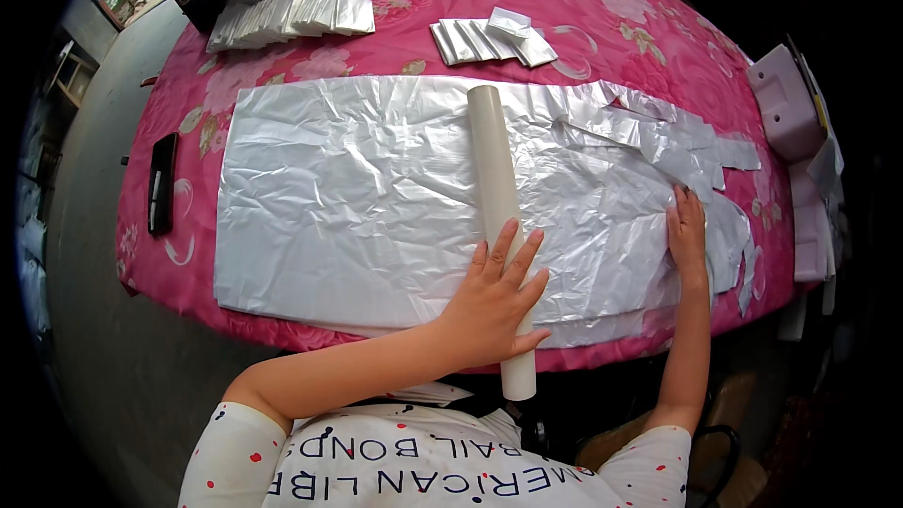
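Left hand [491, 306] (splayed) on pale tube [495, 165] across silvery plastic [348, 198].

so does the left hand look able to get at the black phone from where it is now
Probably yes: the left hand lies spread on the pale tube, with only low, wrinkled silver sheets and tablecloth between it and the black phone.

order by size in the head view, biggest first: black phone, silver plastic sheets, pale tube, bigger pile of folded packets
1. Silver plastic sheets, by far
2. Pale tube and bigger pile of folded packets: too alike to rank, as the left hand covers part of the tube
3. Black phone, smallest
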The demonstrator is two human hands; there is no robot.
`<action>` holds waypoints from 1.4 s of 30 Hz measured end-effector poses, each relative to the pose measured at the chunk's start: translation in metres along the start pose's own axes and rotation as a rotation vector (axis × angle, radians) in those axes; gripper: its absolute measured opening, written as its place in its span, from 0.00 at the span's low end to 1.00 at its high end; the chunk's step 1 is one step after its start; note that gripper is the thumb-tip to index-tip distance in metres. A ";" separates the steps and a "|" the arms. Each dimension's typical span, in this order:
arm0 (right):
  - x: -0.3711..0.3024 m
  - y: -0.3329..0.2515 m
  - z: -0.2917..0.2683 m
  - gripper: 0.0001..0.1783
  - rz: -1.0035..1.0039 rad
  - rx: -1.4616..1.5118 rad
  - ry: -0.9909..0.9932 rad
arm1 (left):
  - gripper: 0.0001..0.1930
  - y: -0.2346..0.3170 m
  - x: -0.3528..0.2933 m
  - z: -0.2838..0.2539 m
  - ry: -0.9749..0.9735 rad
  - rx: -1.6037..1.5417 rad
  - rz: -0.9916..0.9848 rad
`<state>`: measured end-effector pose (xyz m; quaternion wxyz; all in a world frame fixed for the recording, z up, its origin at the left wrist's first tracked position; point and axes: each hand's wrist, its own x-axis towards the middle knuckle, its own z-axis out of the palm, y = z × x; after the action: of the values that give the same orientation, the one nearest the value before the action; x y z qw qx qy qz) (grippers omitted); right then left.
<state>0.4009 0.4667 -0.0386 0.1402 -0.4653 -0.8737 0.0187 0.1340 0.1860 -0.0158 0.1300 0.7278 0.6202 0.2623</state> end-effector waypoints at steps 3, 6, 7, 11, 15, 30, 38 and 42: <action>-0.003 0.021 0.002 0.20 0.084 -0.102 0.113 | 0.31 0.004 0.003 0.002 -0.012 0.012 -0.017; -0.010 0.020 0.006 0.16 0.094 -0.193 0.229 | 0.30 0.005 0.003 0.002 -0.015 0.017 -0.021; -0.010 0.021 0.005 0.15 0.091 -0.204 0.251 | 0.30 0.005 0.004 0.001 -0.014 0.015 -0.021; -0.007 0.018 -0.014 0.08 0.101 -0.259 0.221 | 0.30 0.004 0.004 0.002 0.005 0.006 -0.010; -0.008 -0.013 -0.039 0.04 0.102 -0.206 0.204 | 0.30 0.004 0.003 0.002 0.004 0.002 -0.006; -0.082 -0.248 -0.083 0.20 -0.451 1.075 -0.703 | 0.12 -0.010 -0.005 -0.051 -0.183 -1.378 -0.656; -0.093 -0.224 -0.086 0.22 -0.345 0.666 -0.279 | 0.13 -0.146 -0.080 -0.141 0.025 -1.036 -0.965; -0.110 -0.225 -0.072 0.25 -0.134 0.341 -0.214 | 0.15 -0.183 -0.105 -0.177 -0.003 -0.513 -0.833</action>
<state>0.2962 0.2419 0.0427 0.1240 -0.3711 -0.8969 0.2062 -0.1246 0.0962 0.0137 0.4000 0.3627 0.7738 0.3313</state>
